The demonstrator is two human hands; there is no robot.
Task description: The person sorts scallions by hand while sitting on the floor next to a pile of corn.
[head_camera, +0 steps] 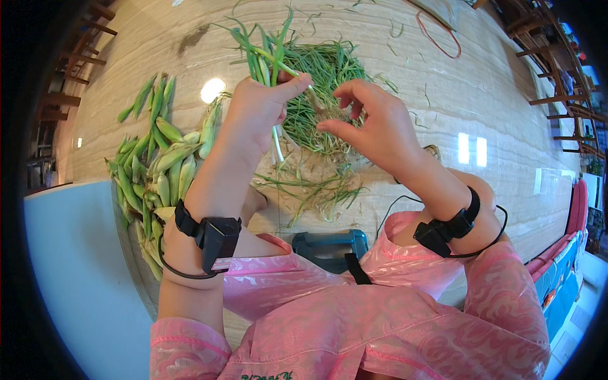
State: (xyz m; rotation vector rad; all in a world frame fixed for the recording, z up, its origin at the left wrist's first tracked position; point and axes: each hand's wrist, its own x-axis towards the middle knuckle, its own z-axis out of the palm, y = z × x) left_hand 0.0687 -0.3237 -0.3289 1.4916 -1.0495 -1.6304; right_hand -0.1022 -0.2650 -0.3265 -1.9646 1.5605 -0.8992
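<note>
My left hand (261, 104) is closed around a small bunch of green onions (259, 59), their green tops pointing away from me and white ends showing below the palm. One stalk lies across the bunch under my thumb, its root end (316, 102) angled toward my right hand. To its right, my right hand (375, 118) is held with thumb and fingers apart and nothing between them. Beneath both hands spreads a big heap of green onions (327, 61) with soil-stained roots. Loose trimmings and thin leaves (318, 190) lie nearer my feet.
Many ears of corn in green husks (161, 161) are piled at the left on the marble-look floor (479, 95). A blue plastic stool (330, 242) is between my legs. A pale blue panel (80, 247) stands at lower left. Wooden chairs (546, 71) line the right side.
</note>
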